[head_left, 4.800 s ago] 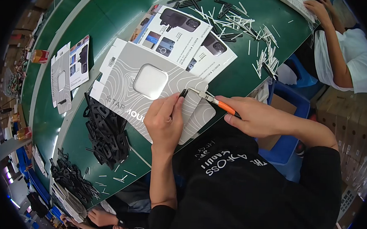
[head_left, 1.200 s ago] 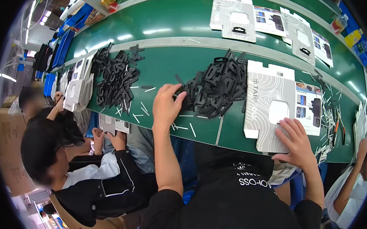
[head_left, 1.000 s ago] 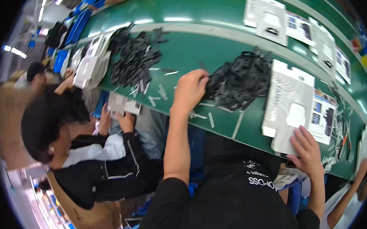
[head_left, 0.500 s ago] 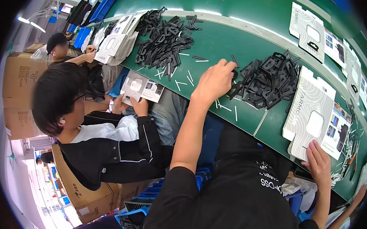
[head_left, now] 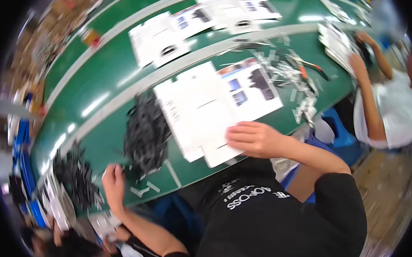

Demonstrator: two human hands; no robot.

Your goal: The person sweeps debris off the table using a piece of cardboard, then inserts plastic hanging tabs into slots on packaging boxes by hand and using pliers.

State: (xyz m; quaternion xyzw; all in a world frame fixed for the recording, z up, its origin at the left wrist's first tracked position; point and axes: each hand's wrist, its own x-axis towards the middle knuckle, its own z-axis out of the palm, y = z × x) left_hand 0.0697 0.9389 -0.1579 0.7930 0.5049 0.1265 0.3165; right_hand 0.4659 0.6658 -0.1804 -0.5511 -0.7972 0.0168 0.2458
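Observation:
My left hand (head_left: pixel 114 183) is closed, its fingers curled together beside a pile of black plastic hanger pieces (head_left: pixel 145 137). A dark bit shows at its fingertips, but blur hides what it is. My right hand (head_left: pixel 256 139) lies flat, fingers stretched out, on the near edge of a flat printed cardboard package (head_left: pixel 197 114). That package has a pale patterned panel and a panel with product pictures, and it rests on the green table (head_left: pixel 107 144) right of the pile.
Another black pile (head_left: pixel 77 177) and stacked packages (head_left: pixel 58 200) are at the left. More flat packages (head_left: pixel 157 40) lie beyond a pale ledge. White strips (head_left: pixel 288 77) and orange-handled pliers (head_left: pixel 314 68) are on the right, near a co-worker's arm (head_left: pixel 370 97).
The view has swung to the right, so the table and piles appear further left and everything is blurred. My right hand now covers more of the package's near edge. My left hand stays by the black pile.

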